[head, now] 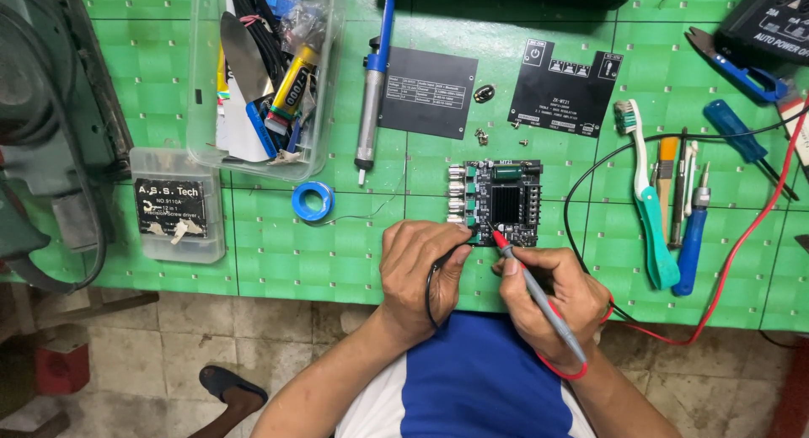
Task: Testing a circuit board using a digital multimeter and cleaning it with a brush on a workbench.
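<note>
1. Circuit board (497,202) lies flat on the green worktop (337,253), just beyond both hands, near the front edge
2. Right hand (552,299) is closed around a red probe (539,291), held like a pen; its tip rests on the board's near edge
3. Left hand (421,274) is curled shut at the board's near-left corner, with a black lead (431,291) looping from under it; whether it pinches a second probe I cannot tell, the fingers hide it
4. Nearby: blue solder reel (313,200) left of the board, desoldering pump (371,93) behind it, two black cover plates (426,91) further back with loose screws (484,136) between, toothbrush (649,202) and screwdrivers (693,227) to the right
5. Judgement on good practice: keep the heel of each hand braced on the worktop, set the tip on one pad only, and hold the red lead (742,236) clear of the board
</note>
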